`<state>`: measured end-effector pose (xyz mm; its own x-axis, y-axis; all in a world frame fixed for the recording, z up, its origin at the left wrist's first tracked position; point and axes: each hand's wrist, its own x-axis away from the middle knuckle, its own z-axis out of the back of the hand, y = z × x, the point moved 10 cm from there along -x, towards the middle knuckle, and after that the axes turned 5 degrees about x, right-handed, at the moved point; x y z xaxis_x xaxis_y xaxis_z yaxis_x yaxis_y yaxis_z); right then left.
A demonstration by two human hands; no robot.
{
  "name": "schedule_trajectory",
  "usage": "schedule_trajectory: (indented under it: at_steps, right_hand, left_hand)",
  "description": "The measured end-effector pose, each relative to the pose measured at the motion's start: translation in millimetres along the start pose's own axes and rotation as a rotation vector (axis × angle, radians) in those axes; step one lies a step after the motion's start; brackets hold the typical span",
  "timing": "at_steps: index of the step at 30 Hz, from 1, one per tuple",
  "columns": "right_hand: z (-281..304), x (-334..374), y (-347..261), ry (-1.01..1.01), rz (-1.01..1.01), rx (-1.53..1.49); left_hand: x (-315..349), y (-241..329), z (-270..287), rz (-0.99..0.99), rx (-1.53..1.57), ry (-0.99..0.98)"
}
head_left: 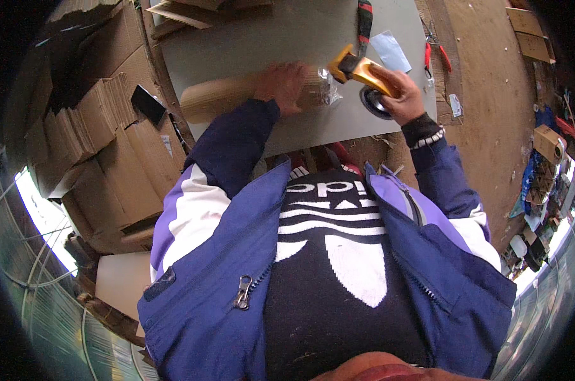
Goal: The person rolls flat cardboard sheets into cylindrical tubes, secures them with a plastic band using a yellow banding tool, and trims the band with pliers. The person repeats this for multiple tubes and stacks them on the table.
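Note:
A tan cardboard roll [217, 100] lies lengthwise on the grey-white tabletop [287, 136]. Over its middle, my left hand [283, 86] is wrapped, holding it; the fingers are slightly smeared by motion. Crumpled clear plastic [329, 87] shows at the roll's right end. In my right hand [401, 98] is a yellow tape dispenser [370, 75], gripped by its handle just to the right of that end. The dispenser's head points left toward the plastic, and its round dark tape roll [374, 103] hangs below.
Beyond the dispenser lies a red-and-black handled tool [364, 25], beside a pale sheet [391, 51]. Red-handled pliers [436, 56] rest at the table's right side. Cardboard stacks [97, 120] crowd the left, with a dark flat object [149, 104] on them. More cardboard [192, 11] sits at the far edge.

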<state>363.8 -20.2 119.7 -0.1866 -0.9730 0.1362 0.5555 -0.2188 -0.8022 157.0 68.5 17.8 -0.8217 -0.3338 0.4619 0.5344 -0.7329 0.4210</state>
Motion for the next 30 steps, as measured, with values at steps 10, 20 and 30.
schedule_trajectory:
  at_steps: [10, 20, 30]
  right_hand:
    - [-48, -36, -56, -0.465, 0.341, 0.782]
    - [-54, -2, 112, -0.158, -0.089, 0.272]
    - [-88, 59, 150, 0.024, -0.205, -0.704]
  left_hand:
    - [30, -28, -7, 0.393, -0.179, 0.065]
    - [-16, 2, 20, 0.117, 0.027, -0.017]
    - [-60, -79, 14, 0.277, 0.183, -0.133]
